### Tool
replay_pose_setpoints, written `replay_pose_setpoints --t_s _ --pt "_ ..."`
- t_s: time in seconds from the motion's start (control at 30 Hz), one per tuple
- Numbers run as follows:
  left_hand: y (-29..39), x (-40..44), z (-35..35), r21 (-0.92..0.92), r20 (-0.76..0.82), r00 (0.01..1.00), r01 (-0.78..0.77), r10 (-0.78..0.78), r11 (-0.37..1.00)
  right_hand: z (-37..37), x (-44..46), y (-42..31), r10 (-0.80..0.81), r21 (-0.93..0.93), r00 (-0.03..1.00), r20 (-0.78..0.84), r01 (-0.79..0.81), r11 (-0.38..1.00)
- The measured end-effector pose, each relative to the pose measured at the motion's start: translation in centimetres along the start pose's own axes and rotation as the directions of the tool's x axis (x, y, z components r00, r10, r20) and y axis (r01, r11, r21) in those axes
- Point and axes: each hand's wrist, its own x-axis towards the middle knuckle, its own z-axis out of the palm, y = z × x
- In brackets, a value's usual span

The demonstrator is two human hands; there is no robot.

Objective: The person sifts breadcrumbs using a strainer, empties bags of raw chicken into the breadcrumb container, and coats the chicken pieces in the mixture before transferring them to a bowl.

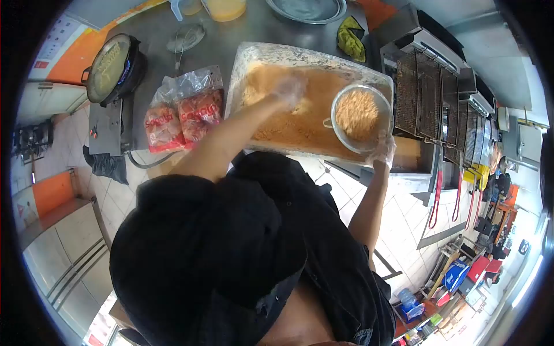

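Observation:
A large rectangular tray (234,86) holds orange-brown powder with paler clumps. Over the powder on its left side is my left hand (288,92), gloved and smeared by motion, so its fingers are unclear. At the tray's right end, my right hand (382,151), in a clear glove, grips the near rim of a round metal strainer (341,137). Orange crumbs (358,114) fill much of the strainer, which rests over the tray's right part. Left of the tray lie two clear bags of raw meat with red print (164,126) (199,112).
On the counter are a black pan (130,75), a wire skimmer (186,38), a metal bowl (309,10), a yellow-green cloth (351,39) and a container of yellow liquid (225,8). Fryer baskets (407,92) with red handles stand at the right.

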Motion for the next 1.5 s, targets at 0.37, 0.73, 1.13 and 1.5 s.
replay_pose_setpoints --t_s 0.37,0.73,1.13,1.5 --pt "-2.6 -9.2 -1.2 0.485 0.475 0.786 -0.609 0.395 0.628 0.4 -0.2 0.6 0.061 0.192 0.991 -0.117 -0.038 0.981" --pt "6.9 -8.4 2.3 0.263 0.389 0.911 0.035 -0.139 0.964 1.8 -1.5 -0.9 -0.063 0.143 0.998 -0.003 0.063 0.988" --pt "3.3 -4.7 7.8 0.057 0.458 0.732 -0.591 0.505 0.805 0.2 -1.7 -1.6 0.05 0.164 0.994 -0.094 -0.034 0.986" --pt "-1.7 -11.1 -4.6 0.364 0.683 0.73 -0.323 -0.015 0.874 4.7 -1.5 -2.4 0.165 0.174 0.985 0.058 -0.173 0.969"
